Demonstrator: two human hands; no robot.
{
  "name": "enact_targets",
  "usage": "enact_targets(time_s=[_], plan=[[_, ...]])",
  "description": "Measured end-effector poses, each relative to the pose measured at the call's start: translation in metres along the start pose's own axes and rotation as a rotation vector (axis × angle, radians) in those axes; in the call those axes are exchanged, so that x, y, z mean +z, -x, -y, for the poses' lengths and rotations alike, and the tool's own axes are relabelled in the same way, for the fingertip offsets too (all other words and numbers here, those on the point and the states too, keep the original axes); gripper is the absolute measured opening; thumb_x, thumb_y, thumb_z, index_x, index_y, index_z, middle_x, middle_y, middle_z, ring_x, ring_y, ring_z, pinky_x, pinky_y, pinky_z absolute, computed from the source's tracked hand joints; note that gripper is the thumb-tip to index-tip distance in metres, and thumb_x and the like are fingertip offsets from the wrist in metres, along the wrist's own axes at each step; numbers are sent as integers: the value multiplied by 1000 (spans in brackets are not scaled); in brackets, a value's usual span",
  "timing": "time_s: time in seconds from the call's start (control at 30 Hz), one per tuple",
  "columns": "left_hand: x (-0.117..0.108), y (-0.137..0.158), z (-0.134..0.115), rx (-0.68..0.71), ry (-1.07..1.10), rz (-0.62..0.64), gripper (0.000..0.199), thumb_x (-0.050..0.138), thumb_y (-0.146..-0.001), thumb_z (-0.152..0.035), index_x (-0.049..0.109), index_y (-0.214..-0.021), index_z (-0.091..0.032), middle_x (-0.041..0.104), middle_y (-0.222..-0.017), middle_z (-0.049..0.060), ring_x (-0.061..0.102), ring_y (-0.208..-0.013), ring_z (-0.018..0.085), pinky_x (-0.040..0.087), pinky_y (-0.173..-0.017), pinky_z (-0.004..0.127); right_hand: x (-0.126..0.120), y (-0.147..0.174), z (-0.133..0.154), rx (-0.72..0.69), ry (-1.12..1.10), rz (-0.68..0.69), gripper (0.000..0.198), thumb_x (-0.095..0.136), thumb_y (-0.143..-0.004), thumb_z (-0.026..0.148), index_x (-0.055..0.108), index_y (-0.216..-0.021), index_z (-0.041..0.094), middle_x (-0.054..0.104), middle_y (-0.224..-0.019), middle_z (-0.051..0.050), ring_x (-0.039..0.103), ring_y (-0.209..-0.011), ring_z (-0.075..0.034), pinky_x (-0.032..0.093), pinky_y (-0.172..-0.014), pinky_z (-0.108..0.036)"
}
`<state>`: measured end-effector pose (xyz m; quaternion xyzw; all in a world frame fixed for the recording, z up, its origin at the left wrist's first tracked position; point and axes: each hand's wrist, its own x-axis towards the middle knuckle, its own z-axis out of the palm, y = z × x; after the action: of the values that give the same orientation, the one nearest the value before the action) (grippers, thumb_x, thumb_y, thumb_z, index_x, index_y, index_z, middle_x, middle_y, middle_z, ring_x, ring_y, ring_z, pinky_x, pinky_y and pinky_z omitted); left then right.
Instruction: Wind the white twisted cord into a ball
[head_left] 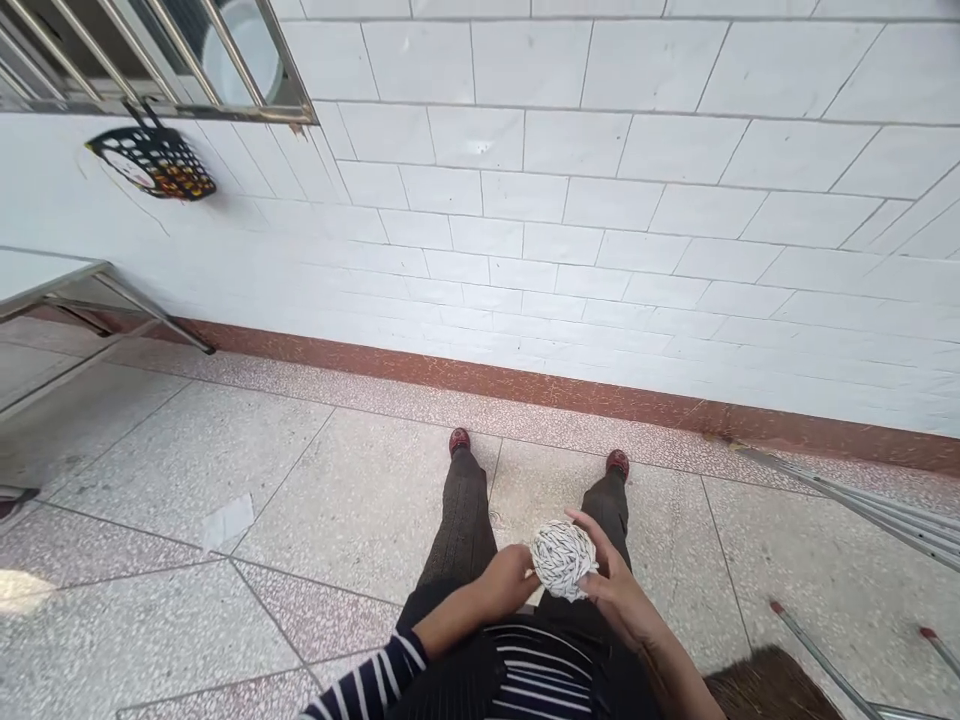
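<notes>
A round ball of white cord (pixel 562 560), with thick strands crossing over one another, is held in front of my body above my legs. My right hand (pixel 613 580) grips it from the right, thumb and fingers spread around its side. At the ball's left edge is my left hand (pixel 511 580), its fingers curled closed. Those fingertips are partly hidden, so whether they pinch a strand or the ball itself does not show.
A white tiled wall (pixel 540 230) rises ahead above a red-brown baseboard (pixel 420 368). To the left are a metal-legged table (pixel 45 280), a hanging dark basket (pixel 161 165) and a paper scrap (pixel 229 522). Metal poles (pixel 847 490) and a brown furry seat (pixel 772 688) are at right.
</notes>
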<state>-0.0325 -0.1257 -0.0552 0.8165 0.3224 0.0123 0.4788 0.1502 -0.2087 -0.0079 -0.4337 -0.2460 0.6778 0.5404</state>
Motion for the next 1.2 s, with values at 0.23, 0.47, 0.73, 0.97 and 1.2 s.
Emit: enact_targets(time_s=[0.23,0.47,0.73,0.97,1.2], plan=[[-8,13,-6,0,-242,-29,23,55,-89,-23,63,-69,-17,68,-74,4,62,-78,18,43,-75,26,-9,-18,2,-86,543,-195,61,77,-58,23,64,-118,21,66,-113,-8,62,-106,-30,47,-97,-42],[-16,11,-18,86,-310,-68,29,52,-92,-24,54,-63,-18,59,-62,2,56,-70,16,41,-71,25,-21,-50,18,-338,949,-655,60,72,-65,37,58,-122,21,48,-124,-12,53,-116,-32,43,-103,-44],[-50,-5,-14,357,-528,-171,27,43,-101,-23,66,-88,-19,68,-79,3,62,-82,16,31,-114,40,-32,-38,-34,206,606,-143,67,68,-51,28,67,-117,19,66,-104,-8,63,-99,-30,52,-82,-40],[-51,-18,-7,335,-342,-213,23,47,-101,-24,69,-95,-19,74,-95,4,66,-95,16,34,-113,38,-17,-7,-20,187,34,87,68,86,-45,26,70,-111,22,72,-104,-4,64,-107,-30,45,-98,-39],[-48,-7,-14,82,100,-273,31,48,-98,-34,75,-96,-17,75,-100,8,67,-97,21,49,-90,29,15,6,50,-32,109,51,76,91,-52,43,63,-120,24,67,-119,-9,61,-115,-32,47,-99,-42]])
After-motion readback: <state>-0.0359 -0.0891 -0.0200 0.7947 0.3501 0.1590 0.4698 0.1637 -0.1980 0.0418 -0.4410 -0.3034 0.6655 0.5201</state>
